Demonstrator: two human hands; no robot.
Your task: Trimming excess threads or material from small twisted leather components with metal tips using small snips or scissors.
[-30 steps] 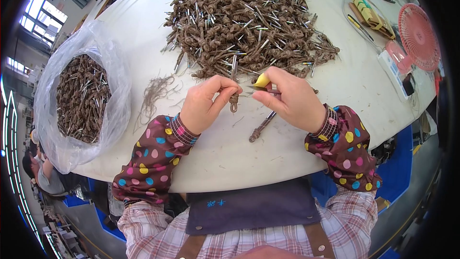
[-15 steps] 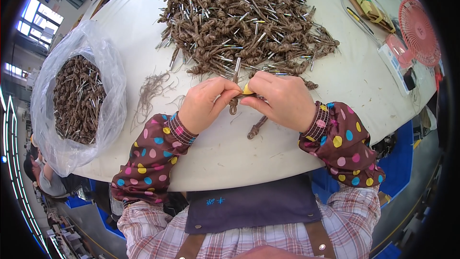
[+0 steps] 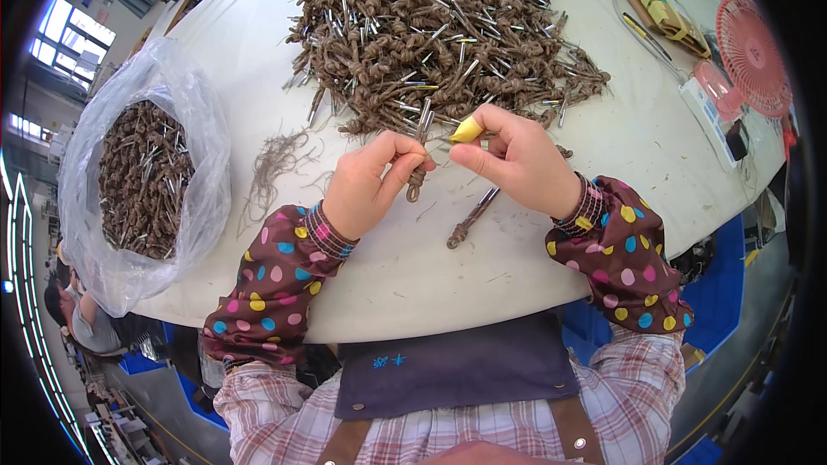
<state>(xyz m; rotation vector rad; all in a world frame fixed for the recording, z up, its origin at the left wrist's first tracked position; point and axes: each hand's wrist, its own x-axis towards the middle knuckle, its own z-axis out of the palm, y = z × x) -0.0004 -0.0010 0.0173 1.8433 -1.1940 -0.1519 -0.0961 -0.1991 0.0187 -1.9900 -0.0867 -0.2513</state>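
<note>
My left hand (image 3: 370, 185) pinches a brown knotted cord (image 3: 415, 176) between thumb and forefinger, with its metal end (image 3: 425, 114) pointing up and a loop hanging below. Just right of it, my right hand (image 3: 525, 164) has its fingers curled round a small tool with a yellow part (image 3: 466, 130), probably thread snips; the rest is mostly hidden. Another cord with a metal end (image 3: 458, 232) lies on the white table (image 3: 405, 284) below my right hand. A large pile of similar cords (image 3: 431, 34) lies beyond both hands.
A clear plastic bag (image 3: 198, 207) of cords stands at left, beside loose fibres (image 3: 271, 172). At right are a pink fan (image 3: 745, 60), a white power strip (image 3: 706, 125) and wrapped bundles (image 3: 659, 13). A co-worker (image 3: 86, 319) sits past the table's left edge.
My right hand met the held cord about half a second ago and has since moved up and right, away from it. My left hand still pinches the cord, slightly lower left.
</note>
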